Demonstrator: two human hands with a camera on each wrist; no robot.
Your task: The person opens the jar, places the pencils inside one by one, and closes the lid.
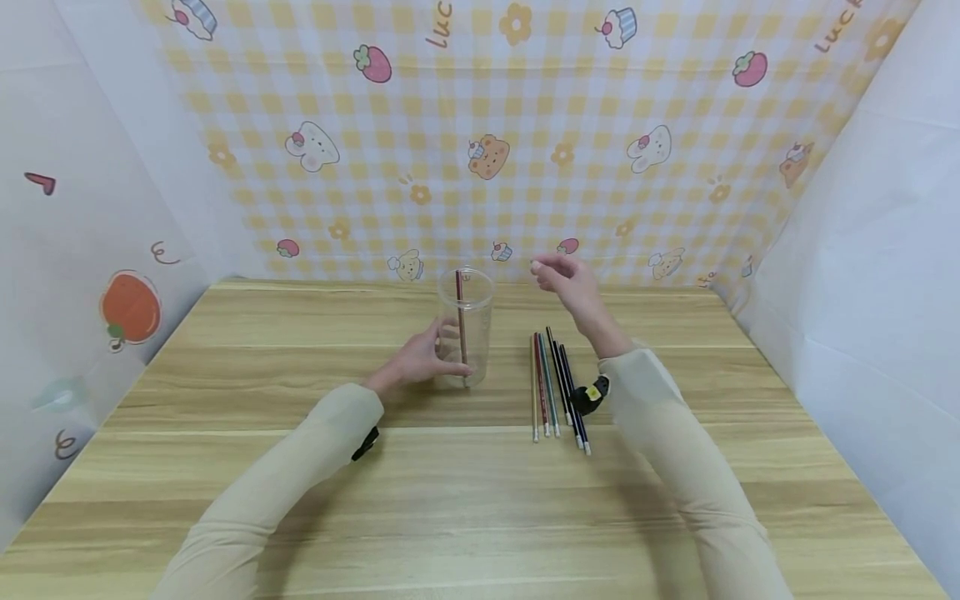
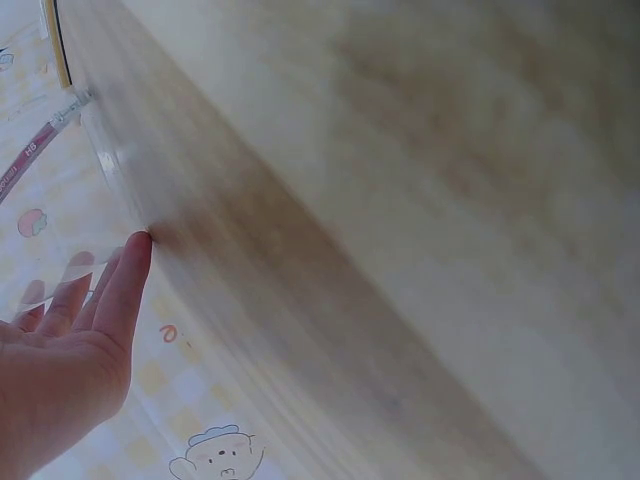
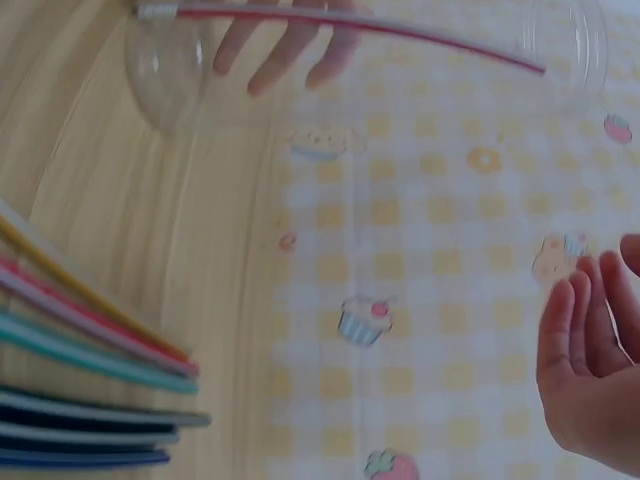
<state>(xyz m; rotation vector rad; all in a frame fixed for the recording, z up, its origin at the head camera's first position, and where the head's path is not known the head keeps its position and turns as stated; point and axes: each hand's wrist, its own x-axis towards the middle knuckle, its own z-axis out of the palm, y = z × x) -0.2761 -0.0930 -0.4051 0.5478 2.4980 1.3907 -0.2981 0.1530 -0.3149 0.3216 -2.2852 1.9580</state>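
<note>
Left hand [image 1: 420,358] curled round cup [image 1: 480,342], one pencil [image 1: 462,333] leaning inside; right hand [image 1: 566,283] raised, fingers loosely bent, holding nothing, loose pencils [image 1: 541,383] beside its wrist; a slack left grip could let the cup (probably light) tip if bumped.

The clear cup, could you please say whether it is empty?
The clear cup isn't empty: one reddish pencil shows inside, eraser end down.

Pencil [image 1: 462,331] in cup [image 1: 477,335], pencils [image 1: 559,373] to R
</note>
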